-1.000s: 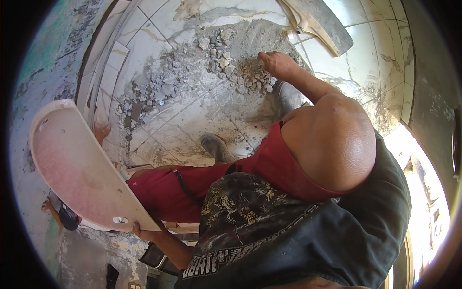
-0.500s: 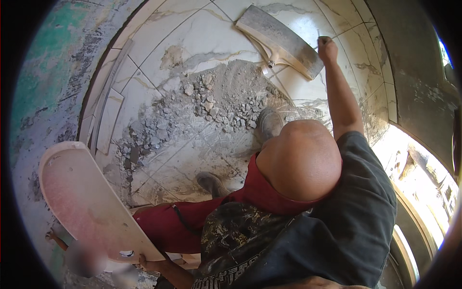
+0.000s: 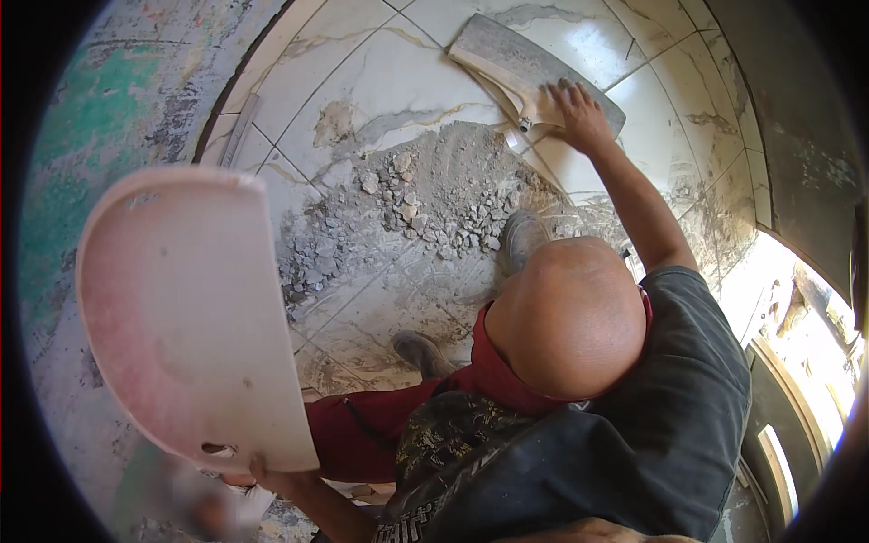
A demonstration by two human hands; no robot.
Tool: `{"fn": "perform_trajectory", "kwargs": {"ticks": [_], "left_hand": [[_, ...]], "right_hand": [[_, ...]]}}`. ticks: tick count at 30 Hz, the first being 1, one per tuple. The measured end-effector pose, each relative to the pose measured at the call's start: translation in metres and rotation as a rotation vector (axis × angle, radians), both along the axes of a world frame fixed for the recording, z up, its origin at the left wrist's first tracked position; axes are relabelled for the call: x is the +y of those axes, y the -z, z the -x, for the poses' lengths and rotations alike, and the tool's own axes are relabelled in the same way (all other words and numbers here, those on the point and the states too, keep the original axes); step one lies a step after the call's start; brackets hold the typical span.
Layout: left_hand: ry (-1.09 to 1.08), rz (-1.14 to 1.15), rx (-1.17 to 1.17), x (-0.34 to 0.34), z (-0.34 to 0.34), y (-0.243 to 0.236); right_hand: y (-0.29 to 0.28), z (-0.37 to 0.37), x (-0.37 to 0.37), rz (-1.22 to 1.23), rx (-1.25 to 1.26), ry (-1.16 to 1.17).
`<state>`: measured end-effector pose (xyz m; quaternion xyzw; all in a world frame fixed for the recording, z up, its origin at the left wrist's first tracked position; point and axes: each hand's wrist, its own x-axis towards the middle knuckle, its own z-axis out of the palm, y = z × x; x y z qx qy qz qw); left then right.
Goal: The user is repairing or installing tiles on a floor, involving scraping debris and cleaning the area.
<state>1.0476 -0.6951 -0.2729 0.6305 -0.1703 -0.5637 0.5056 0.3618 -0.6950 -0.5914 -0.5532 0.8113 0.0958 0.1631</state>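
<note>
My left hand (image 3: 282,478) grips the lower edge of a large D-shaped plastic panel (image 3: 213,317), off-white with a faded pink side, close to its small hole. The panel stands tilted beside my left leg. My right arm reaches far out, and my right hand (image 3: 579,113) lies with fingers spread on a wide grey tool head (image 3: 511,59). That head has a pale back and a handle socket but no handle in it. A thin dark nail-like piece (image 3: 630,48) lies on the floor just past it.
Broken rubble and grey dust (image 3: 407,195) are heaped on marbled floor tiles (image 3: 362,81). My boots (image 3: 525,240) stand at the near side of the heap. A narrow strip (image 3: 240,131) lies near the green-stained wall (image 3: 109,100). A blurred person (image 3: 208,507) is at the lower left.
My right hand has let go of the thin nail-like piece and moved left onto the tool head. The panel has turned more face-on to me. The blurred person has shifted.
</note>
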Motion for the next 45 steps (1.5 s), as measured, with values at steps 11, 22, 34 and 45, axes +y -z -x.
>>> {"fn": "perform_trajectory", "kwargs": {"ticks": [11,22,34,45], "left_hand": [[0.118,-0.063,-0.079,-0.07,0.125,0.055],[0.074,0.034,-0.152,-0.085,0.143,0.033],[0.172,-0.003,-0.152,-0.155,0.242,0.083],[0.447,-0.051,-0.048,-0.185,0.306,0.138]], "right_hand": [[-0.006,0.129,-0.041,0.431,-0.173,0.119],[0.024,0.087,-0.099,0.441,0.013,0.12],[-0.033,-0.138,0.067,0.193,-0.445,-0.243],[-0.022,0.153,0.421,0.283,0.531,1.41]]}}
